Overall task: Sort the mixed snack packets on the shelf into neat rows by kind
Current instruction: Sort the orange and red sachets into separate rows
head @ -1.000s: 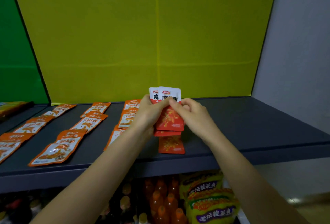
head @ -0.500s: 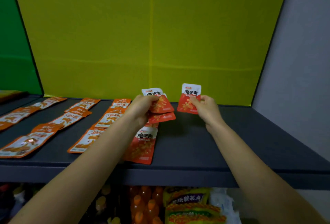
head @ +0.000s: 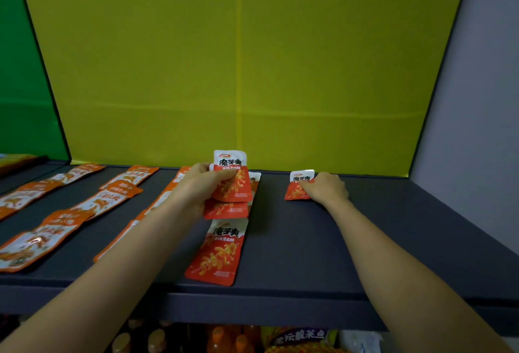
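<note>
My left hand (head: 200, 187) grips a small stack of red-and-white snack packets (head: 231, 181), held just above the dark shelf (head: 323, 243) near its middle. Another red packet (head: 217, 251) lies flat on the shelf in front of that hand, near the front edge. My right hand (head: 327, 188) presses a single red packet (head: 297, 188) down onto the shelf at the back right; its fingers cover the packet's right side. Orange-and-white packets (head: 112, 198) lie in rows on the left part of the shelf.
A yellow back panel (head: 238, 71) closes the shelf behind, a grey wall (head: 477, 127) on the right and a green panel (head: 22, 85) on the left. Bottles (head: 219, 338) and snack bags (head: 300, 337) fill the shelf below. Bare shelf lies right of the red packets.
My right hand has carried one red packet away from the stack to the right and lowered it onto the back of the shelf. My left hand still holds the stack.
</note>
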A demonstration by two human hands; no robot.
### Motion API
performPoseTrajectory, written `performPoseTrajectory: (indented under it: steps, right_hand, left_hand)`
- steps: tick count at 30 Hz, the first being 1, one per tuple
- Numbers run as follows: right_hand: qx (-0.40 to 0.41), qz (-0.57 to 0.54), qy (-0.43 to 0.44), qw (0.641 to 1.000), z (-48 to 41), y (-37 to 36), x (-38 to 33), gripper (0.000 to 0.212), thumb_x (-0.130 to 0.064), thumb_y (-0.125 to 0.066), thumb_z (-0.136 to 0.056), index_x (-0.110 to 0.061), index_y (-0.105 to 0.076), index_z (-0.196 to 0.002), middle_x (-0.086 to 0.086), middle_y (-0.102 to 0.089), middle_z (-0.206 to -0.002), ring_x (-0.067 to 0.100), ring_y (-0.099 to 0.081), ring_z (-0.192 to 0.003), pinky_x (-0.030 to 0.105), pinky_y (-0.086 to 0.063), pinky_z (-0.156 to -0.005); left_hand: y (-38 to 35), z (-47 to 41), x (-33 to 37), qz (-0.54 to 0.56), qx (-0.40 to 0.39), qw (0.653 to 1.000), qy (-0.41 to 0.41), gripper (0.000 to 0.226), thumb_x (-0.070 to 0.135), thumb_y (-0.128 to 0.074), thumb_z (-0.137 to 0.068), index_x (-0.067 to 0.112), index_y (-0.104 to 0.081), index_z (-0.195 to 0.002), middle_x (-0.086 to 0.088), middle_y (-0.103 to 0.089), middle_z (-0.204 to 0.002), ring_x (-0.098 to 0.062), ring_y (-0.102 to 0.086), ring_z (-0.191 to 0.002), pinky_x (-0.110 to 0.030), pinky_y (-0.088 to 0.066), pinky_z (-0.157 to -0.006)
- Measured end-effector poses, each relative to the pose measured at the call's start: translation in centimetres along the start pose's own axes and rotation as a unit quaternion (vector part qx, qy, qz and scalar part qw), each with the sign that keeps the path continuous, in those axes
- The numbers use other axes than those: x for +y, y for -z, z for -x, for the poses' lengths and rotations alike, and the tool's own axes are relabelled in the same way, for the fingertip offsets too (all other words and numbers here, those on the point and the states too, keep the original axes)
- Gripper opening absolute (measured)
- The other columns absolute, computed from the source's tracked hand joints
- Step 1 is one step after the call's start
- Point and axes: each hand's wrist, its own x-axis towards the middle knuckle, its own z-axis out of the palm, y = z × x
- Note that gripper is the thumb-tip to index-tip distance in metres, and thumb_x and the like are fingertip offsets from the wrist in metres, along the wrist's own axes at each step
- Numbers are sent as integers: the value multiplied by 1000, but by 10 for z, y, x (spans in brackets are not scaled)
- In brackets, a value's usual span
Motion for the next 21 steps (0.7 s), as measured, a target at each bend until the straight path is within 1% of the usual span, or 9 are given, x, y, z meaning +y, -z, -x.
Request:
performPoseTrajectory:
  steps: [4, 6, 10, 12, 14, 15, 18, 20, 21]
  right_hand:
    - [-5, 10, -3, 1000, -6, 3, 5, 45, -37, -55, -88, -5, -59, -119, 17, -57, -127, 35, -52, -118, 35, -46, -89]
    - [-4, 20, 2, 1000, -7, 3, 7, 45, -37, -55, -89, -4, -59, -118, 18, -57, -126, 36, -53, -117, 34, -46, -88]
    - [39, 9, 28, 999, -1, 11, 4, 51, -45, -44, -93, -2, -57, -117, 18, -58, -122, 36, -54, -114, 36, -44, -86]
    - [68, -61, 89, 992, 8, 24, -4, 51, -47, -34, -96, -6, -63, -106, 14, -65, -104, 32, -58, -103, 34, -42, -81]
    - [30, -144, 164, 975, 30, 38, -13, 52, -48, -30, -97, -13, -67, -86, 2, -60, -71, 24, -56, -83, 31, -38, -71]
    - [-8, -177, 188, 966, 44, 43, -16, 50, -49, -32, -97, -18, -65, -76, -3, -54, -63, 20, -53, -74, 30, -36, -68]
    - [-73, -200, 219, 952, 69, 39, -8, 42, -52, -50, -88, -17, -62, -68, 1, -61, -67, 17, -55, -70, 32, -41, -70]
    - [-78, -226, 204, 949, 73, 36, 3, 34, -47, -60, -84, -15, -62, -71, 5, -66, -75, 17, -58, -73, 32, -43, -71]
    - [-100, -264, 196, 939, 74, 36, 8, 30, -42, -61, -85, -17, -59, -69, 4, -62, -71, 15, -56, -69, 29, -42, -67]
  left_hand:
    - [-4, 3, -2, 2, -15, 1000, -2, 16, 13, -61, -87, 8, -56, -101, -7, -64, -77, -19, -60, -65, -31, -51, -61]
    - [-8, 6, -2, 6, -22, 1000, -6, 10, 13, -61, -87, 9, -58, -96, -6, -64, -76, -17, -61, -62, -29, -51, -62]
    - [-22, 12, -5, 24, -23, 999, -19, 14, 12, -64, -85, 10, -60, -98, -3, -66, -74, -6, -63, -46, -21, -52, -48]
    - [-29, 13, -8, 28, -26, 999, -20, 26, 13, -66, -84, 7, -58, -108, -3, -67, -76, -6, -63, -49, -20, -50, -46]
    - [-38, 15, -12, 34, -29, 999, -17, 37, 14, -67, -83, 4, -55, -116, -5, -68, -82, -9, -64, -55, -21, -49, -47]
    - [-43, 15, -14, 37, -29, 999, -17, 41, 14, -68, -82, 3, -53, -119, -6, -68, -86, -11, -64, -60, -23, -50, -49]
    - [-60, 19, -18, 39, -25, 998, -33, 44, 12, -69, -81, 3, -52, -119, -10, -67, -93, -15, -62, -67, -26, -51, -58]
    - [-71, 26, -18, 37, -39, 998, -40, 40, 11, -69, -81, 3, -53, -116, -8, -67, -88, -13, -63, -64, -23, -52, -55]
    - [-76, 30, -17, 37, -52, 997, -42, 37, 10, -68, -81, 3, -54, -115, -6, -67, -85, -10, -63, -61, -21, -52, -52]
